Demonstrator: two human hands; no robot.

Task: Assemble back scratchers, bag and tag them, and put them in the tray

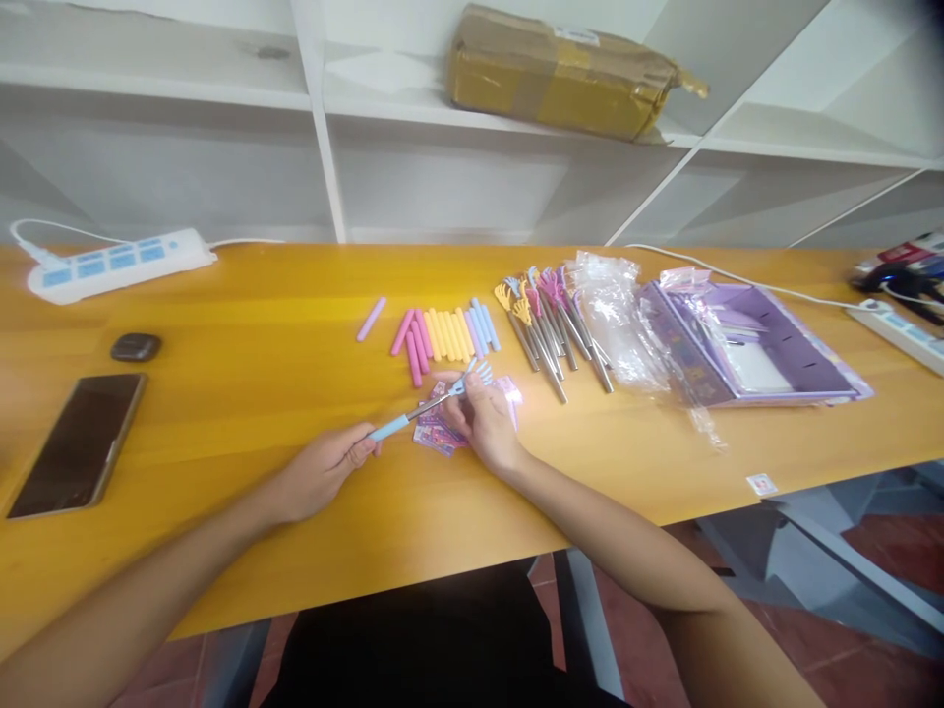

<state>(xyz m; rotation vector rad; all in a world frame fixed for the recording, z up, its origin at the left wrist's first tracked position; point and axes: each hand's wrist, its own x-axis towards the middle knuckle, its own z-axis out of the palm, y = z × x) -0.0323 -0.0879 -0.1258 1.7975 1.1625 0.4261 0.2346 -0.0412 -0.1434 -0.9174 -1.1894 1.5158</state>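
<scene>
Nearby, coloured tubes point(446, 334) beyond left hand point(331, 470).

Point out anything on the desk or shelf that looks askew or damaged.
The taped carton on the shelf looks battered, with a loose strip sticking out at its right end. On the desk, one purple tube lies apart from the other tubes.

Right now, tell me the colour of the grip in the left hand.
Light blue grip, clearest in the head view.
</scene>
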